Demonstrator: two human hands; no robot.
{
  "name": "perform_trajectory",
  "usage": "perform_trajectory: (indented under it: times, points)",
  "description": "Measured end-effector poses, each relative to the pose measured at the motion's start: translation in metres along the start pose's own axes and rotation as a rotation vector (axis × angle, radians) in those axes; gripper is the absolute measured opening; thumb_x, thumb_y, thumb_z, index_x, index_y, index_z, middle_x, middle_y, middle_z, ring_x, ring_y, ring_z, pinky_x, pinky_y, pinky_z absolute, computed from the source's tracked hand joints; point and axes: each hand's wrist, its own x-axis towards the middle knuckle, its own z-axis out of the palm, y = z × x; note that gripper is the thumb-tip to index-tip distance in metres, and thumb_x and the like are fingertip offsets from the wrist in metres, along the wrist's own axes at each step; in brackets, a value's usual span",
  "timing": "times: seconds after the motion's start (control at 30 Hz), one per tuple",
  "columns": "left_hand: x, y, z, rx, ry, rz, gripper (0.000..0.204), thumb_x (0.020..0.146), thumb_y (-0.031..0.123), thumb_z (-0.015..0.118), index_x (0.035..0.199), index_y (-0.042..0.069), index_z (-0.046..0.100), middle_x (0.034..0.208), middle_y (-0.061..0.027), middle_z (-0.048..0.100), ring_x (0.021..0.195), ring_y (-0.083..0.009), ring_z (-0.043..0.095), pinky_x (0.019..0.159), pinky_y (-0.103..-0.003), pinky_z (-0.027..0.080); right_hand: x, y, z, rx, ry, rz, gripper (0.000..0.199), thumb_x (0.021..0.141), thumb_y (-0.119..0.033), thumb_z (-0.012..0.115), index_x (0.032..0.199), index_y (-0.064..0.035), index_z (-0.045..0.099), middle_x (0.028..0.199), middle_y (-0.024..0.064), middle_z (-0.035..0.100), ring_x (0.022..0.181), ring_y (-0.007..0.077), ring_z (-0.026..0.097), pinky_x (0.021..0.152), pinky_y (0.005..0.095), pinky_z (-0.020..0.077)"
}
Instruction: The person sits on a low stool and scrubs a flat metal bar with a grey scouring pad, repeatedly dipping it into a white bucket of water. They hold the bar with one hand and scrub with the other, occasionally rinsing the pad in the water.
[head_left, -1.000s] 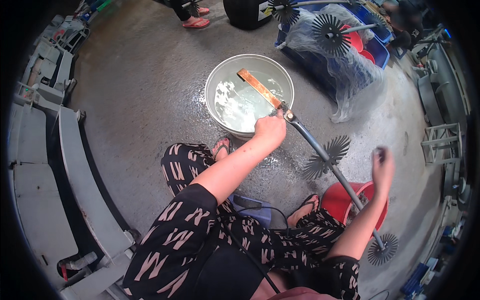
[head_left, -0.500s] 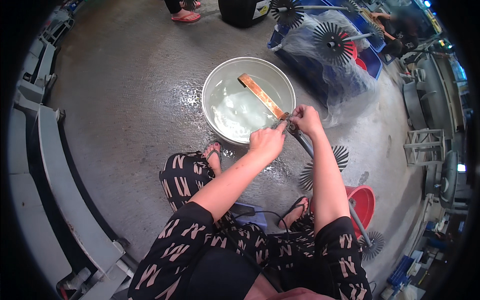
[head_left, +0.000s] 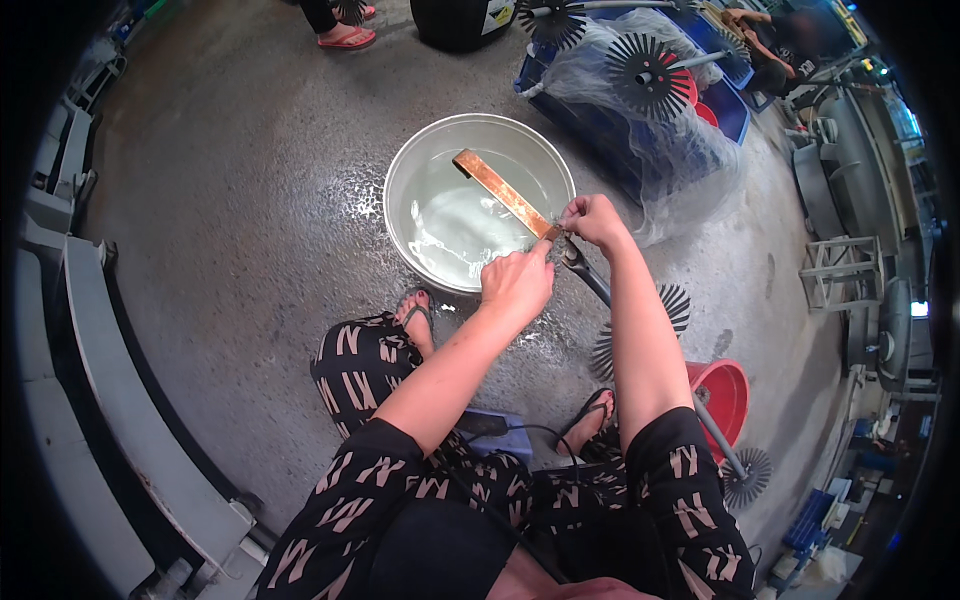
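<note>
Head view: brought from above the red bucket [head_left: 733,395], now pinching with the right hand [head_left: 598,222], cannot tell on what; half-curled with the left hand [head_left: 518,282], hold hidden, against the copper strip [head_left: 503,192], just ahead; apparently working two-handed.

1. The grey floor [head_left: 270,200] is wet and shiny in patches.
2. On it stands a round white tub [head_left: 404,185] of clear liquid.
3. A red bucket [head_left: 736,400] sits to the right.
4. Beyond the tub are a black drum [head_left: 450,25] and a blue crate [head_left: 580,130].
5. Dark sandals [head_left: 425,313] rest below the tub.
</note>
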Motion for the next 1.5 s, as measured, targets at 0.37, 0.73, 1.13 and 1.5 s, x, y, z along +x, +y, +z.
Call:
perform_trajectory:
  times: [0.37,0.73,1.13,1.5]
  points:
    - [0.000,-0.002,-0.002,-0.009,0.024,-0.017,0.026,0.087,0.027,0.058,0.111,0.020,0.064,0.081,-0.0174,0.069,0.082,-0.0376,0.066,0.076,-0.047,0.051,-0.011,0.000,-0.009,0.080,-0.148,0.095,0.009,0.073,-0.003,0.073,0.073,-0.0020,0.064,0.062,0.0013,0.058,0.053,0.0096,0.050,0.047,0.0252,0.0374]
    - [0.002,-0.004,-0.004,-0.083,0.036,0.000,0.026,0.086,0.027,0.059,0.109,0.017,0.066,0.083,-0.0182,0.069,0.084,-0.0382,0.066,0.078,-0.046,0.051,0.003,0.007,0.004,-0.030,0.081,-0.033,0.010,0.065,-0.003,0.075,0.068,-0.0007,0.065,0.065,0.0038,0.064,0.059,0.0134,0.058,0.057,0.0290,0.0464]
    - [0.006,-0.005,-0.003,-0.114,0.051,0.004,0.025,0.085,0.028,0.061,0.107,0.017,0.067,0.080,-0.0198,0.068,0.081,-0.0387,0.065,0.075,-0.046,0.051,0.005,0.010,0.008,-0.046,0.019,-0.050,0.014,0.065,-0.005,0.076,0.069,-0.0008,0.063,0.062,0.0019,0.059,0.058,0.0109,0.054,0.054,0.0284,0.0434]
    - [0.000,-0.013,-0.004,-0.016,-0.060,-0.059,0.027,0.086,0.027,0.058,0.109,0.016,0.067,0.091,-0.0199,0.068,0.089,-0.0375,0.065,0.081,-0.046,0.051,-0.027,0.012,0.002,-0.160,0.099,-0.068,0.015,0.066,-0.010,0.076,0.071,-0.0012,0.065,0.065,0.0075,0.064,0.062,0.0151,0.059,0.061,0.0310,0.0474]
